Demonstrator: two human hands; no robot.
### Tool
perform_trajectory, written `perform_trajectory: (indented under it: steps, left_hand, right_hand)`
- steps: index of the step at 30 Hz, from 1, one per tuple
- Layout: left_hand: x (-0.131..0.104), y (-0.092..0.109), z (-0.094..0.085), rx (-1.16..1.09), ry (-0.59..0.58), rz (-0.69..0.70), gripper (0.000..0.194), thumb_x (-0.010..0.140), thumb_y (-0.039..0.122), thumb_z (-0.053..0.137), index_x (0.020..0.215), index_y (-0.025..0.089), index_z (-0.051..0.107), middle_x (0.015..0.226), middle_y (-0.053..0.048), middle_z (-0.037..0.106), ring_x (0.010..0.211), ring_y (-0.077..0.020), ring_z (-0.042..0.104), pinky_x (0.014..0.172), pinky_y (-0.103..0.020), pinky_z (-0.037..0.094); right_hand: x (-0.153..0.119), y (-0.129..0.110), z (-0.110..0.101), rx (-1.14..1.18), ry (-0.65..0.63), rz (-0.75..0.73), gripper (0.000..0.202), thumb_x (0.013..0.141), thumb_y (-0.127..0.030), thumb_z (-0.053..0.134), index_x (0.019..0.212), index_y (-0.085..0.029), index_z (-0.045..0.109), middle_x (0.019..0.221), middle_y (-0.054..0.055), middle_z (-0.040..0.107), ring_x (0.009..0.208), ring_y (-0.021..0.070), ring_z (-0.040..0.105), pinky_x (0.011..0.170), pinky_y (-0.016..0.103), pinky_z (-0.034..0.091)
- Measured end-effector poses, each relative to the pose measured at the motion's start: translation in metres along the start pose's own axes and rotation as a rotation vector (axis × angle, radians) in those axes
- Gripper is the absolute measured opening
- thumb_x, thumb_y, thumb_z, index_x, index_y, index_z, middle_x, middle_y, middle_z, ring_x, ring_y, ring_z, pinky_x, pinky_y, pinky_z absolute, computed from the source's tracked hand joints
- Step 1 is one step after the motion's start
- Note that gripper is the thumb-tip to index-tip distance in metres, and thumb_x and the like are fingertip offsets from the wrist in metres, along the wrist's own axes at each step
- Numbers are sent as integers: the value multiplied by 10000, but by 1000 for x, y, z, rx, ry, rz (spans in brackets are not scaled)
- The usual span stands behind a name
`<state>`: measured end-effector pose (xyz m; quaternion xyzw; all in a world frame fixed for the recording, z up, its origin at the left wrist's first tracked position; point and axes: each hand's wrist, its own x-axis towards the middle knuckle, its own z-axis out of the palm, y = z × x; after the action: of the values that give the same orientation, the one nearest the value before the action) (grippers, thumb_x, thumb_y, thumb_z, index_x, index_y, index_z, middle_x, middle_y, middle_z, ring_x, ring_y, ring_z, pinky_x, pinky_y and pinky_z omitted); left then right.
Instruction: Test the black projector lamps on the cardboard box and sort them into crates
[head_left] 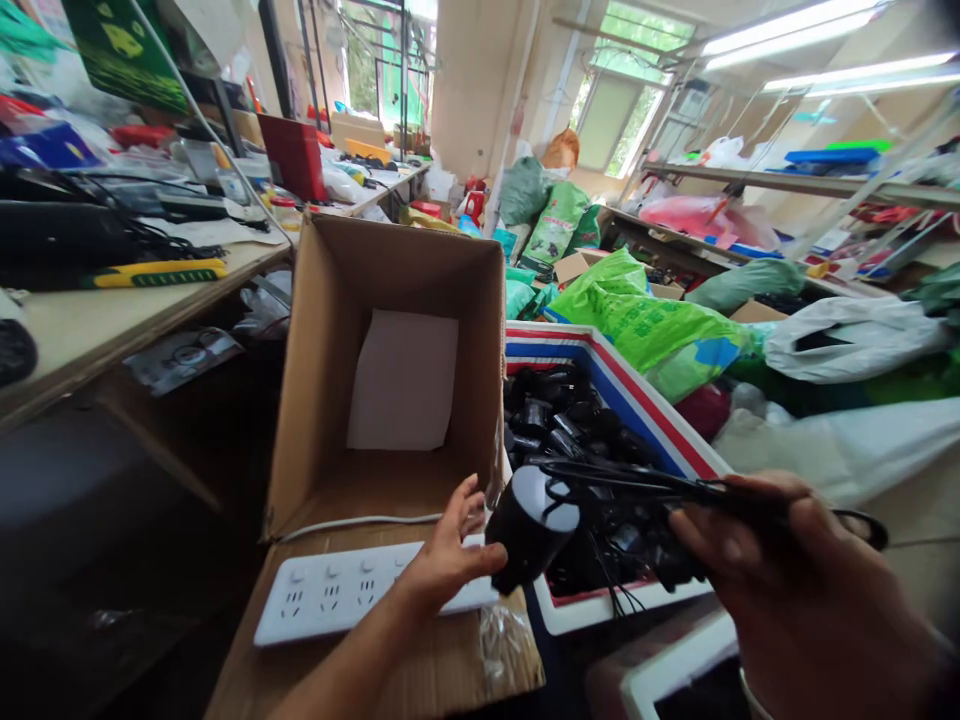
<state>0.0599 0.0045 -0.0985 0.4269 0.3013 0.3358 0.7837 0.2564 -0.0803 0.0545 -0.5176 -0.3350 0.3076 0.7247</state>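
Note:
Beside a black cylindrical device (517, 550) with a pale grey end, my left hand (446, 550) is open, its fingers spread. The thumb overlaps the device's near side; whether it touches is unclear. My right hand (795, 560), blurred, closes around a bundled black cable (637, 478) that runs over to the device. Under my left hand lies a white power strip (330, 595) on a cardboard flap (420, 670). Behind it, an opened cardboard box (322, 380) faces me, with a pale sheet (405, 380) at its bottom.
Right of the box stands a white bin (559, 620) with red and blue stripes, full of black devices and cables (555, 420). A cluttered workbench (82, 340) borders the left. Green bags (637, 310) and white bags (855, 335) are piled at the right, below shelving (772, 180).

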Motion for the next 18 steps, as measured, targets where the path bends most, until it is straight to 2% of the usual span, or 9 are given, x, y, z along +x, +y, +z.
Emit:
perform_trajectory:
  steps: [4, 6, 7, 9, 11, 12, 14, 15, 18]
  left_hand:
    - [-18, -11, -3, -370, -382, -331, 811, 659, 688, 642, 1240, 159, 442, 1111, -166, 589, 912, -274, 626, 692, -341, 513]
    - [-30, -15, -2, -469, -453, -369, 728, 671, 634, 670, 1184, 154, 480, 940, -125, 631, 738, -229, 650, 583, -299, 523]
    - [-34, -16, -1, -492, -424, -330, 715, 652, 585, 715, 1180, 170, 469, 901, -102, 631, 690, -210, 648, 557, -287, 528]
    - [-39, -14, 0, -477, -277, -216, 731, 609, 490, 786, 1182, 206, 431, 887, -70, 619, 647, -188, 639, 518, -272, 536]
    - [-39, -9, -2, -369, -140, -158, 818, 545, 385, 841, 1207, 231, 385, 932, -66, 605, 661, -189, 630, 472, -250, 527]
    - [-38, -6, -4, -285, -74, -148, 872, 510, 312, 857, 1226, 240, 364, 951, -63, 599, 665, -185, 620, 449, -230, 511]
    - [-39, -1, -8, -112, 38, -154, 926, 468, 191, 845, 1250, 249, 353, 953, -44, 593, 645, -159, 589, 429, -201, 478]
    - [-40, 1, -9, -35, 77, -160, 920, 465, 161, 829, 1252, 254, 363, 945, -31, 592, 623, -143, 571, 426, -191, 459]
    - [-48, 1, -14, 92, 106, -133, 831, 507, 195, 804, 1237, 264, 414, 966, -18, 602, 627, -136, 558, 472, -201, 442]
  right_hand:
    - [-8, -1, 4, 64, -7, -11, 209, 738, -501, 686, 789, -300, 703, 476, -12, 553, 506, 115, 574, 607, 262, 566]
    - [-6, 7, 3, 0, -69, 15, 315, 683, -543, 719, 886, -302, 703, 624, 33, 652, 586, 151, 613, 582, 273, 545]
    - [-5, 14, 2, -49, -127, 31, 421, 645, -546, 747, 976, -294, 687, 759, 61, 691, 602, 156, 611, 556, 273, 526]
    - [-3, 38, -2, -118, -287, 83, 675, 579, -543, 793, 1169, -278, 600, 1043, 106, 671, 534, 109, 547, 464, 242, 455]
    - [-4, 68, -5, -110, -449, 160, 865, 541, -582, 795, 1295, -298, 480, 1190, 119, 605, 466, 57, 465, 412, 216, 394]
    - [-6, 84, -5, -100, -501, 196, 937, 514, -601, 797, 1328, -312, 433, 1226, 122, 581, 488, 67, 493, 435, 223, 417]
    - [-12, 109, -4, -121, -538, 259, 1077, 443, -566, 843, 1371, -314, 357, 1278, 128, 542, 706, 170, 626, 617, 293, 516]
    - [-15, 117, -2, -144, -533, 290, 1128, 414, -520, 872, 1382, -302, 334, 1284, 130, 537, 861, 236, 641, 742, 347, 522]
    - [-21, 130, 1, -175, -543, 414, 1054, 447, -431, 884, 1355, -247, 380, 1230, 126, 580, 1127, 343, 543, 934, 459, 445]
